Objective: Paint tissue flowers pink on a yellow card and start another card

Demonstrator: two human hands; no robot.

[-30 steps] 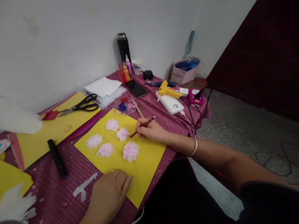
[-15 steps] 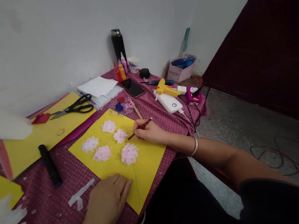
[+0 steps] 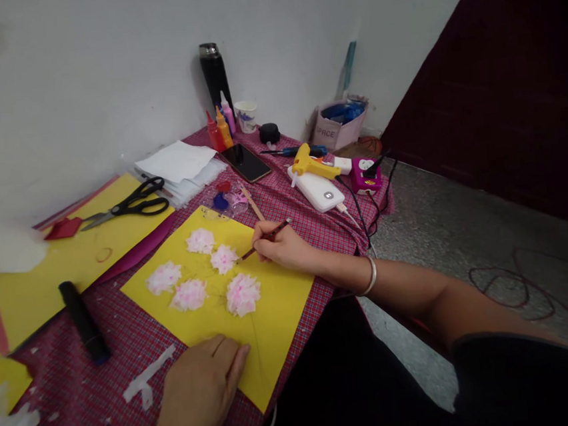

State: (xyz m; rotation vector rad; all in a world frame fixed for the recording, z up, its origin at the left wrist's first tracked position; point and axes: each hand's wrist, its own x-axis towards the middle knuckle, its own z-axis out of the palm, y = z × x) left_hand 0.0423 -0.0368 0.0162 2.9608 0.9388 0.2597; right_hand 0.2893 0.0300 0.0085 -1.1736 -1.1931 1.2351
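Observation:
Between the thumb and fingers of my right hand [image 3: 274, 246] is a slim dark pencil [image 3: 261, 240] with a patterned shaft. Its point is down near the yellow sheet [image 3: 284, 320], just right of a pink-and-white paper flower [image 3: 225, 259]. Several such ruffled flowers sit on the sheet's upper and middle part, with thin pencil lines around and below them. My left hand [image 3: 203, 388] lies flat over the sheet's lower left edge, fingers stretched out, holding nothing. White paper strips [image 3: 146, 377] are beside it on the checked cloth.
A black marker [image 3: 84, 322] and scissors [image 3: 130, 206] lie left. Paint bottles [image 3: 220, 132], a thermos [image 3: 215, 79], a paper cup [image 3: 246, 115] and a phone [image 3: 245, 162] stand or lie behind. A yellow glue gun [image 3: 312, 165] rests on a white power bank [image 3: 318, 191], with cables hanging right.
The pencil tip has shifted slightly up the sheet, closer to the middle flower. My left hand stays on the sheet. The whole view has swung a little.

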